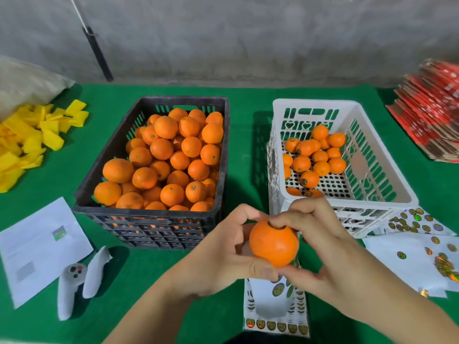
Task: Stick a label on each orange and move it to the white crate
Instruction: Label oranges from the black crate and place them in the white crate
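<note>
- The label [276, 226] on top of the orange [273, 243] is mostly hidden under the right hand's [320, 247] fingertips; its design is unreadable.
- A sticker sheet [275, 316] lies below both hands, partly covered by them.
- The black crate [154, 219] of oranges stands beyond the left hand [223, 254], the white crate [347, 209] just beyond the right.
- Both hands grasp the smooth, bright orange between them.

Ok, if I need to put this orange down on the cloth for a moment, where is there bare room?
Bare green cloth lies just left of the hands, bordered by the black crate and the white controller. A narrow strip runs between the black and white crate. Right of the hands, sticker sheets crowd the cloth; another sheet lies beneath them.
</note>
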`<control>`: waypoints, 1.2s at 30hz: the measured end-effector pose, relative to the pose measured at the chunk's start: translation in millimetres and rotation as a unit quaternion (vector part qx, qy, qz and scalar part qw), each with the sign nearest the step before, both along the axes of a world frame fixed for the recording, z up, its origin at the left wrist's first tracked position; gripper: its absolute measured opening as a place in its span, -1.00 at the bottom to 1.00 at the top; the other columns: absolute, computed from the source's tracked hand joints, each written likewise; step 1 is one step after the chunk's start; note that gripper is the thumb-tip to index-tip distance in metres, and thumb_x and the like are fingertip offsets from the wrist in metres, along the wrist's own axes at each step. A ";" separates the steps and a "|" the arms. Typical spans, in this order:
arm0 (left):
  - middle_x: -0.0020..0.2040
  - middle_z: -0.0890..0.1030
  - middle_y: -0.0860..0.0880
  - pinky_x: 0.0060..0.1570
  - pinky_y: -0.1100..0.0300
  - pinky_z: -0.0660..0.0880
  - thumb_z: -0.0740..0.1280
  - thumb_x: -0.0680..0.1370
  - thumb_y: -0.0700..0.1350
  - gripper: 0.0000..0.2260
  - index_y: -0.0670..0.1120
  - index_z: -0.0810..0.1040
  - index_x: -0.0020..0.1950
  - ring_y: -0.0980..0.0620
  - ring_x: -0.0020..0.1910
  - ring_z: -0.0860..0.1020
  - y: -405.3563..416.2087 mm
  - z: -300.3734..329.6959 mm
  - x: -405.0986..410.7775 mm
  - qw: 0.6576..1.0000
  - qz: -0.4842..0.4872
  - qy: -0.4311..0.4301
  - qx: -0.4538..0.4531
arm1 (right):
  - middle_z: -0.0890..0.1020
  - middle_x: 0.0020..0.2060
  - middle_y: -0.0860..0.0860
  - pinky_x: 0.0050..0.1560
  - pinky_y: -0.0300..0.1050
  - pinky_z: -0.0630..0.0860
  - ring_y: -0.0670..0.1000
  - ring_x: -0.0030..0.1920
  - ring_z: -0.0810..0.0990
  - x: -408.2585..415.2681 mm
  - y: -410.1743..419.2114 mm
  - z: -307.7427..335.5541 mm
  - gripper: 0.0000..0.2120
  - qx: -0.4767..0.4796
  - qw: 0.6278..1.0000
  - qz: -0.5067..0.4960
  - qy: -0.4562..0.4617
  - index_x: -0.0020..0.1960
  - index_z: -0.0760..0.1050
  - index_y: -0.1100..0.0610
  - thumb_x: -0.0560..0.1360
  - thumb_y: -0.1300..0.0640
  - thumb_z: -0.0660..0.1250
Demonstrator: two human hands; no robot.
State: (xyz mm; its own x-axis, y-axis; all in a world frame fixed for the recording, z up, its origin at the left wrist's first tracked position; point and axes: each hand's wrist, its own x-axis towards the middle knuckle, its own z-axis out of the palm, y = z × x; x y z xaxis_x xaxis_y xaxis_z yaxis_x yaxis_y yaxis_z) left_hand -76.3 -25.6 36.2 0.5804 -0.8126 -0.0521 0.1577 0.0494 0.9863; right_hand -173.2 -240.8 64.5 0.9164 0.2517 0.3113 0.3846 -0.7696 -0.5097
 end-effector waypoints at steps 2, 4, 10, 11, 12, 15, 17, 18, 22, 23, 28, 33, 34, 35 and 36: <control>0.26 0.63 -0.02 0.11 0.09 0.60 0.64 0.41 0.01 -0.35 0.06 0.43 0.42 -0.09 0.23 0.65 1.7 -0.4 3.6 0.999 -0.002 -0.027 0.019 | 0.37 0.33 -0.19 0.22 -0.31 0.45 -0.07 0.34 0.48 0.5 -1.6 2.7 -0.41 0.088 0.996 -0.008 -0.004 0.47 0.36 -0.26 0.50 -0.29 0.46; 0.29 0.64 0.01 0.14 0.07 0.62 0.60 0.47 0.03 -0.37 0.14 0.43 0.47 -0.04 0.27 0.63 3.8 -2.2 7.1 0.999 0.016 -0.037 0.032 | 0.43 0.31 -0.16 0.27 -0.21 0.49 0.00 0.33 0.51 4.4 -6.1 6.6 -0.39 0.179 0.983 -0.024 -0.025 0.43 0.43 -0.27 0.44 -0.30 0.52; 0.10 0.74 -0.02 0.00 0.22 0.61 0.48 0.59 -0.12 -0.78 0.11 0.65 0.21 0.01 0.08 0.71 7.4 -2.4 14.4 0.996 0.035 -0.065 0.052 | 0.29 0.52 -0.11 0.49 0.11 0.36 -0.03 0.54 0.29 30.2 -32.6 17.4 -0.08 0.175 0.951 -0.255 0.024 0.65 0.19 -0.13 0.41 -0.45 0.39; 0.05 0.75 -0.02 -0.05 0.24 0.60 0.47 0.60 -0.15 -0.84 0.05 0.66 0.15 0.02 0.02 0.72 7.1 -2.3 16.6 0.995 0.044 -0.071 0.053 | 0.34 0.52 -0.27 0.46 -0.06 0.39 -0.15 0.51 0.35 28.4 -32.1 16.4 -0.11 0.215 0.951 -0.204 0.091 0.63 0.21 -0.22 0.40 -0.52 0.33; 0.01 0.75 -0.02 -0.09 0.26 0.59 0.46 0.60 -0.18 -0.88 0.00 0.66 0.11 0.03 -0.03 0.72 6.4 -2.7 20.0 0.994 0.056 -0.077 0.054 | 0.44 0.47 -0.35 0.36 -0.18 0.49 -0.23 0.44 0.47 25.9 -29.1 13.6 -0.23 0.259 0.941 -0.144 0.165 0.55 0.35 -0.31 0.40 -0.53 0.33; -0.04 0.74 -0.02 -0.19 0.24 0.61 0.43 0.63 -0.16 -0.89 -0.09 0.64 0.15 0.05 -0.12 0.71 9.6 1.5 39.5 0.994 0.065 -0.072 0.045 | 0.76 0.11 -0.14 0.05 -0.36 0.60 -0.12 0.13 0.73 25.6 -17.9 -8.6 -0.83 0.310 0.917 -0.052 0.246 0.17 0.69 -0.26 0.59 -0.09 0.45; 0.06 0.72 -0.04 -0.03 0.02 0.65 0.38 0.66 0.01 -0.80 -0.05 0.63 0.22 -0.08 0.02 0.69 19.7 -6.3 64.7 0.976 0.080 -0.178 0.093 | 0.78 0.06 -0.09 0.05 -0.23 0.65 -0.06 0.09 0.75 24.6 -16.2 -22.2 -0.78 0.326 0.922 -0.085 0.190 0.15 0.72 -0.20 0.61 0.05 0.39; 0.12 0.70 0.01 0.09 -0.09 0.59 0.34 0.67 0.10 -0.76 0.02 0.63 0.25 -0.11 0.11 0.64 27.9 -13.6 82.8 0.928 0.113 -0.301 0.188 | 0.77 0.10 -0.08 0.09 -0.16 0.66 -0.03 0.12 0.75 23.7 -17.1 -25.3 -0.77 0.358 0.911 -0.108 0.172 0.20 0.71 -0.17 0.61 0.02 0.39; 0.52 0.43 0.00 0.44 -0.20 0.28 0.28 0.65 0.08 -0.57 0.18 0.38 0.53 -0.22 0.47 0.34 63.0 -41.1 150.4 0.691 0.121 -0.364 0.612 | 0.76 0.16 -0.02 0.08 -0.13 0.68 0.05 0.17 0.74 19.8 -22.7 -33.4 -0.64 0.426 0.881 -0.128 0.161 0.28 0.69 -0.08 0.56 -0.20 0.45; 0.56 0.38 -0.05 0.43 -0.19 0.32 0.29 0.65 0.08 -0.51 0.15 0.32 0.58 -0.24 0.50 0.34 67.8 -45.9 162.8 0.702 0.072 -0.291 0.646 | 0.76 0.16 0.00 0.10 -0.09 0.68 0.07 0.18 0.74 19.7 -23.1 -34.0 -0.60 0.439 0.873 -0.133 0.164 0.28 0.69 -0.07 0.53 -0.23 0.47; 0.43 0.51 -0.16 0.23 -0.03 0.54 0.47 0.58 0.01 -0.23 -0.03 0.11 0.66 -0.19 0.34 0.54 73.0 -63.0 199.7 0.661 -0.008 -0.305 0.685 | 0.77 0.12 0.08 0.20 0.26 0.66 0.16 0.14 0.75 22.7 -16.4 -34.2 -0.60 0.471 0.852 -0.153 0.172 0.20 0.72 -0.01 0.47 -0.21 0.51; 0.27 0.53 -0.05 -0.07 0.05 0.52 0.54 0.42 0.17 -0.27 0.05 0.34 0.51 -0.07 0.09 0.53 86.4 -49.0 193.5 0.724 0.145 -0.317 0.595 | 0.76 0.13 0.14 0.06 0.00 0.70 0.19 0.15 0.75 17.3 -23.2 -33.9 -0.65 0.533 0.811 -0.173 0.167 0.18 0.73 0.05 0.45 -0.07 0.51; 0.24 0.51 0.00 -0.06 0.07 0.50 0.53 0.40 0.22 -0.26 0.08 0.35 0.51 -0.03 0.10 0.52 87.8 -40.1 185.5 0.778 0.205 -0.270 0.529 | 0.76 0.13 0.15 0.03 -0.05 0.70 0.19 0.14 0.75 16.0 -25.8 -33.9 -0.67 0.544 0.803 -0.176 0.169 0.17 0.73 0.06 0.45 -0.03 0.49; 0.24 0.51 0.07 0.02 0.06 0.48 0.51 0.37 0.27 -0.26 0.11 0.38 0.49 -0.01 0.14 0.52 87.3 -27.8 173.1 0.834 0.248 -0.205 0.447 | 0.75 0.13 0.16 0.01 -0.07 0.70 0.18 0.14 0.75 15.3 -28.3 -34.2 -0.67 0.553 0.795 -0.177 0.173 0.17 0.73 0.07 0.44 0.00 0.48; 0.24 0.55 0.13 0.13 0.02 0.48 0.50 0.35 0.31 -0.30 0.16 0.44 0.44 0.00 0.21 0.55 83.6 -16.6 157.6 0.886 0.266 -0.142 0.352 | 0.75 0.13 0.17 0.00 -0.07 0.69 0.18 0.13 0.75 15.0 -30.1 -34.1 -0.67 0.562 0.789 -0.174 0.178 0.17 0.73 0.08 0.44 0.02 0.48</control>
